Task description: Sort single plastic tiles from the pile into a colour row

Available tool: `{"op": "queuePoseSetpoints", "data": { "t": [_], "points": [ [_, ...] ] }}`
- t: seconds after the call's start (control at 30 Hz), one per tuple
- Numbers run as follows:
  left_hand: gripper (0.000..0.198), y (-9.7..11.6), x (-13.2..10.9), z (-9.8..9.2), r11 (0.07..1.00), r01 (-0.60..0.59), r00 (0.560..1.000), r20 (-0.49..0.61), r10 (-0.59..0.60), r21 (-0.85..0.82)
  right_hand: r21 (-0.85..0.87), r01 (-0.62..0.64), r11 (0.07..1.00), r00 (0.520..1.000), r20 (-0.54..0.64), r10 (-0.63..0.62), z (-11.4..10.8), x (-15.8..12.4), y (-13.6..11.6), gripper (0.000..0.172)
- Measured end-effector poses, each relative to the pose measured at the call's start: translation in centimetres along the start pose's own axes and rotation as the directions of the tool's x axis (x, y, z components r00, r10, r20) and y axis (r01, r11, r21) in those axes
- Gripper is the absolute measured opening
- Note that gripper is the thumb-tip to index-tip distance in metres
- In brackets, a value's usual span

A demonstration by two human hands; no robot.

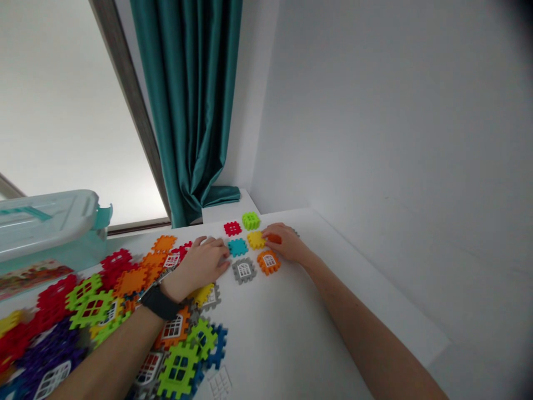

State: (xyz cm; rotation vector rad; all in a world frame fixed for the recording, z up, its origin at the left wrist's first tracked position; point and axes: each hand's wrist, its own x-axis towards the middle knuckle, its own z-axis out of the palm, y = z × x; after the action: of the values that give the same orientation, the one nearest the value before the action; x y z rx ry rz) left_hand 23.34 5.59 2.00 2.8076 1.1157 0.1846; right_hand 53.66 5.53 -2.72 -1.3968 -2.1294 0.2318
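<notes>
My left hand (203,265), with a black watch on its wrist, is over the right edge of a pile of toothed plastic tiles (132,281). Its curled fingers reach toward a light blue tile (237,247); whether they hold anything is hidden. My right hand (283,242) is beside a yellow tile (255,240), fingertips at its right edge, with an orange piece (273,238) showing between thumb and fingers. Around them lie a red tile (232,228), a lime green stack (251,220), a gray window tile (244,270) and an orange window tile (268,261).
A lidded pale green box (50,239) stands at the left on the white table (287,333). Behind are a teal curtain (191,111) and a wall (375,139) along the right. A loose white window piece (220,383) lies near the front.
</notes>
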Motion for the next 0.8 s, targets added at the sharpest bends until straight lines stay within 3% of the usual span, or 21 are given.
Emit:
{"op": "queuePoseSetpoints", "data": {
  "t": [0.2,0.43,0.8],
  "points": [
    [0.02,-0.1,0.0,0.0,1.0,-0.006,1.0,-0.003,0.006,-0.005,0.004,0.02,1.0,1.0,-0.009,-0.02,0.0,0.0,0.2,0.017],
    [0.023,-0.1,-0.1,-0.1,1.0,-0.001,1.0,0.011,0.002,-0.023,0.001,0.05,0.999,0.993,-0.104,-0.05,-0.1,-0.3,0.0,0.02],
    [0.025,-1.0,0.3,-0.6,0.997,-0.037,0.998,0.041,0.04,-0.06,-0.034,0.122,0.992,0.984,-0.127,-0.126,-0.1,-0.3,-3.6,0.015]
  ]
}}
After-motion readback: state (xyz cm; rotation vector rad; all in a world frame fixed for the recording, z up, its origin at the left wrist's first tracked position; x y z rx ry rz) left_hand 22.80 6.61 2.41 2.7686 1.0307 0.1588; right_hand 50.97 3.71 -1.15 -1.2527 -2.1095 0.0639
